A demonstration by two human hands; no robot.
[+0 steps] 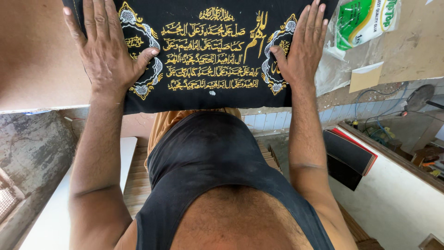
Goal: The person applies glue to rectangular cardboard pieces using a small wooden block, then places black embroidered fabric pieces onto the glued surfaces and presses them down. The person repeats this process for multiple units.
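Right now both of the person's hands lie flat on a black cloth panel (208, 92) stitched with gold script and 2 silver-and-gold medallions. It rests on a wooden tabletop (32, 55) at 12 o'clock from the person, its near edge hanging just over the table's edge. The left hand (104, 48) presses down at 10 o'clock, fingers spread and straight, thumb angled inward across the left medallion (143, 58). The right hand (303, 48) does likewise at 2 o'clock, its thumb touching the right medallion (277, 65). Neither hand grasps anything; the palms just bear on the fabric. At 2 o'clock beyond the right hand, a clear plastic bag with a green and white label (365, 21) lies on the table, a small tan card (365, 76) near it. A black board with a red edge (349, 155) sits lower down at 3 o'clock.
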